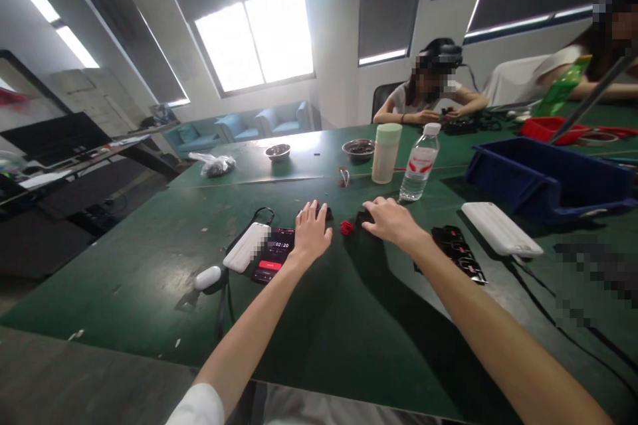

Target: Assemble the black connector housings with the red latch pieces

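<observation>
A big green table point(149, 285) fills most of the view, in a room with pale walls and a bright window point(254, 36) at the back. The table top is a bit shiny, with small pale marks near its front edge.

The left hand point(312, 234) is palm down with its fingers spread out, over a small black thing point(327, 214). The right hand point(391, 220) has its fingers bent beside another black thing point(363, 218); I cannot tell if it grips it. A little red thing point(345, 228) sits on the table between the two hands.

Just left of the left hand lies a phone point(274, 255) with its screen lit. Next to it are a white block point(246, 248) and a small white case point(207, 277). Right of the right hand are some flat black pieces point(456, 251) and a second white block point(500, 229).

Past the hands stand a water bottle point(419, 166) and a cup with a green lid point(387, 156). Farther back are two metal bowls point(278, 157) and a clear bag point(215, 165). A blue bin point(513, 196) is on the right.

At the far side sits a person point(401, 105) wearing a black headset point(442, 53). Soft blue chairs point(239, 127) stand under the window, and a dark screen point(60, 138) is on a desk at the left.
</observation>
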Motion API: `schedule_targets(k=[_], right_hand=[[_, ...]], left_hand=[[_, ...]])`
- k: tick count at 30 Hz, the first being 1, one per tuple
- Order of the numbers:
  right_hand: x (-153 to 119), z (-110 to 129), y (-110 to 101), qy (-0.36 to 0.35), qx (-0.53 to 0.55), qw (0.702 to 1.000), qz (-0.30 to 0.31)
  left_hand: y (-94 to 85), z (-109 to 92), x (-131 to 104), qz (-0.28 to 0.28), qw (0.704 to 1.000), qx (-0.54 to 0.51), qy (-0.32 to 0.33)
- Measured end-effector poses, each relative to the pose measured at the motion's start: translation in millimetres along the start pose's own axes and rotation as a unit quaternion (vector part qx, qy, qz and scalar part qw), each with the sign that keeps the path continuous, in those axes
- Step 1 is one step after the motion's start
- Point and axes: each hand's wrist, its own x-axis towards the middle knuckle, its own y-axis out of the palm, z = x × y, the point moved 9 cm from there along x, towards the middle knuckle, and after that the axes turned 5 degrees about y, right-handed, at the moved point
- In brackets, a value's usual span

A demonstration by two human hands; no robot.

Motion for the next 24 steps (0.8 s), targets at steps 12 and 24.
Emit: schedule_targets(k=[12,24], right_hand=[[1.7,2.5,1.1,-0.012,0.013,1.000,-0.012],[9.4,-14.8,12.5,-0.020,0.011,1.000,0.006]], left_hand=[[3.6,1.0,-1.3,-0.041,0.998,-0.035,0.028],[-8.0,1.8,-4.3,-0.054,0.996,-0.068,0.020]])
